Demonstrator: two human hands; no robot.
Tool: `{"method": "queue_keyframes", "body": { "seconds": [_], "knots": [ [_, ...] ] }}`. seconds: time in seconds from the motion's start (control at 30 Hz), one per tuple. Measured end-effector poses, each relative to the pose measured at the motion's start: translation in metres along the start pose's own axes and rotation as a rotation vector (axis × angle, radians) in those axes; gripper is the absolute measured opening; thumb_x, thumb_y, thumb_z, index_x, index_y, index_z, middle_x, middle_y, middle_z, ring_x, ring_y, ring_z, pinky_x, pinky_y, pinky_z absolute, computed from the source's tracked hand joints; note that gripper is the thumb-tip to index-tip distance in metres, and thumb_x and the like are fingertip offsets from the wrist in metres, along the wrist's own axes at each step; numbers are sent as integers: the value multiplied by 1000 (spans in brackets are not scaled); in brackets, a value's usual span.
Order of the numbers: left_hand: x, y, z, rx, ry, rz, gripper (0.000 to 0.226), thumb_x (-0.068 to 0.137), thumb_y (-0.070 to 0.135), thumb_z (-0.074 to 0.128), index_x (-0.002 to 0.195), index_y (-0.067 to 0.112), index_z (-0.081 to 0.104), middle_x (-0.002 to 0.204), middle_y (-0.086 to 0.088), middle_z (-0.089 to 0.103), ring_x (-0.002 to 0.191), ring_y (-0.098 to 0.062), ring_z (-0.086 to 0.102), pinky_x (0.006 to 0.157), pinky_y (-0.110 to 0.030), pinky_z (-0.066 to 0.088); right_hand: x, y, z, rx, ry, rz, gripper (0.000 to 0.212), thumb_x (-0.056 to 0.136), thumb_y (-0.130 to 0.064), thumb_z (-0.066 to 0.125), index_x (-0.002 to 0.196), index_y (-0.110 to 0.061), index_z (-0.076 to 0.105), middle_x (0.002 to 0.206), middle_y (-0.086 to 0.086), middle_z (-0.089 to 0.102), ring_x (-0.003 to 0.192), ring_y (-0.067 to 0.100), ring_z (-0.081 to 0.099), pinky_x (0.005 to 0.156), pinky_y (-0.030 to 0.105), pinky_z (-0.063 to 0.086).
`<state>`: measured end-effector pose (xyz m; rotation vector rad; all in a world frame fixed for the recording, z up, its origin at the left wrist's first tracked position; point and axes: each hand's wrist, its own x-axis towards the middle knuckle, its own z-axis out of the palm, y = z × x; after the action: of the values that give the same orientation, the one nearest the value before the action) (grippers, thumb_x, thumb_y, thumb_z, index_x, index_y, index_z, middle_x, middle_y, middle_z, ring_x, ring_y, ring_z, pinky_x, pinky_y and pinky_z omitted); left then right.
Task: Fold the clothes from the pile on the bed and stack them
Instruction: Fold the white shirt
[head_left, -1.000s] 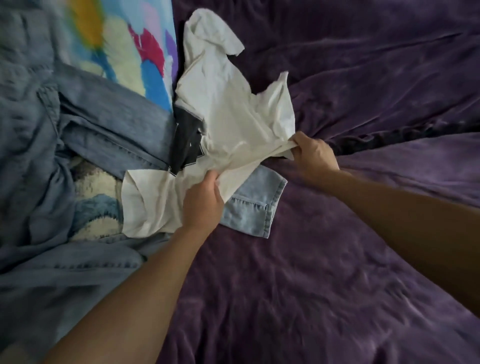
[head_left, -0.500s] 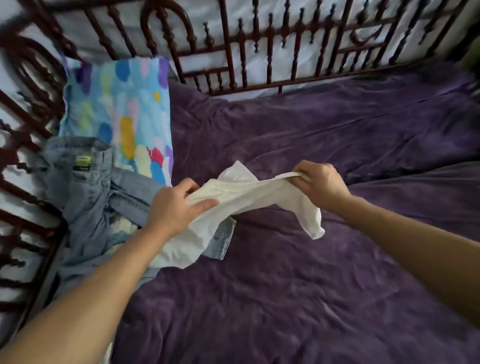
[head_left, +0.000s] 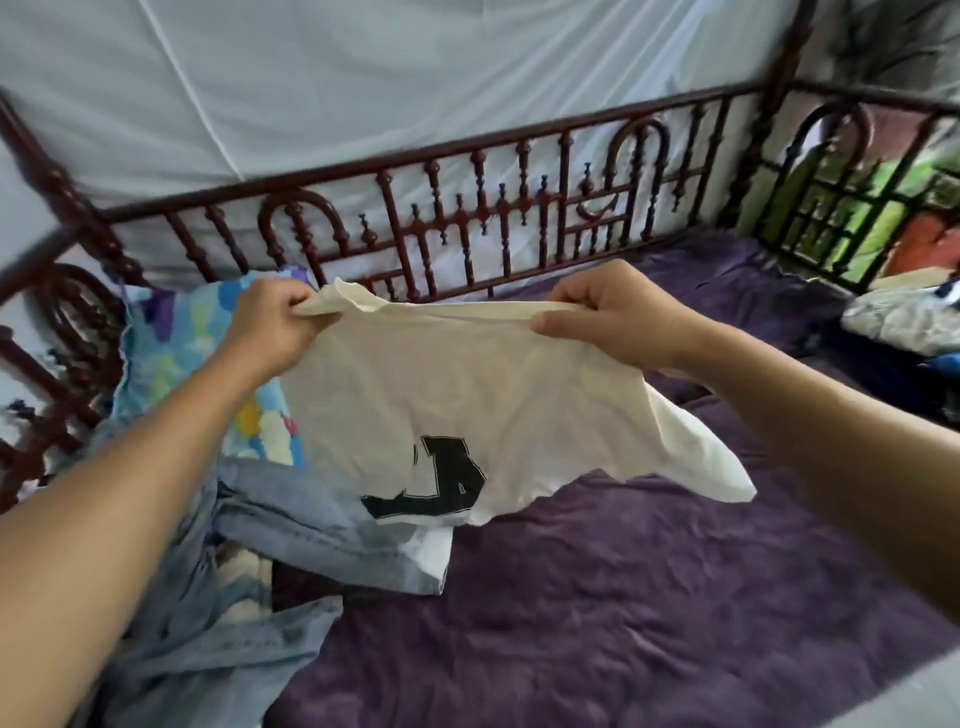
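A cream T-shirt (head_left: 467, 384) with a black printed letter hangs in the air above the bed, stretched between both hands. My left hand (head_left: 270, 325) grips its upper left edge. My right hand (head_left: 613, 312) grips the upper right edge, thumb underneath. The shirt's lower hem drapes down and touches the denim pile (head_left: 311, 525) at the left. A sleeve hangs to the right over the purple blanket (head_left: 597, 597).
Denim clothes lie heaped at the left beside a colourful pillow (head_left: 171, 353). A dark red carved bed rail (head_left: 467, 218) runs along the back and both sides. More bundled cloth (head_left: 904, 317) sits at the far right. Purple blanket spreads in front.
Both hands have lifted the shirt off the pile and pulled it wide and flat in the air. The view has tilted up, showing the rail and the white netting.
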<state>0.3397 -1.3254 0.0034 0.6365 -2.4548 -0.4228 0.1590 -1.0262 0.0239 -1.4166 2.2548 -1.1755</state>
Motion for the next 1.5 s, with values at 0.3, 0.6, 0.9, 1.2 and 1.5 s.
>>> {"method": "queue_keyframes", "body": {
  "seconds": [0.3,0.6,0.9,1.2,1.5],
  "knots": [
    [52,43,34,-301,-14,23,27,87,15,63,64,3,54,58,-8,43,54,-14,35,52,-32,26,-52,-29,-17,487,162,195,18,89,-20,66,75,-9,69,65,1,65,54,9,60,51,21,48],
    [66,164,185,-226,-290,174,38,90,15,56,53,16,50,72,-26,60,70,-34,56,59,-33,32,-128,86,-78,552,344,596,22,88,-23,67,68,-15,70,66,2,67,53,13,60,51,22,48],
    [66,320,430,-48,-545,158,25,88,20,51,97,26,74,102,-11,70,99,-36,62,73,-36,45,-216,332,-141,109,515,881,21,90,-33,64,78,-17,71,68,-3,64,61,11,57,59,27,47],
    [65,455,678,-152,-771,20,22,93,25,50,99,18,70,103,-12,69,100,-33,60,80,-36,47,-268,623,-185,-160,334,1317,23,92,-39,50,89,-23,65,94,6,67,90,30,59,78,38,50],
    [20,298,684,76,-881,-421,23,88,18,62,110,14,68,107,-12,68,103,-32,60,89,-35,48,-223,723,-160,-522,-99,1183,35,88,-21,53,123,-24,54,119,11,54,113,33,48,82,40,43]
  ]
}}
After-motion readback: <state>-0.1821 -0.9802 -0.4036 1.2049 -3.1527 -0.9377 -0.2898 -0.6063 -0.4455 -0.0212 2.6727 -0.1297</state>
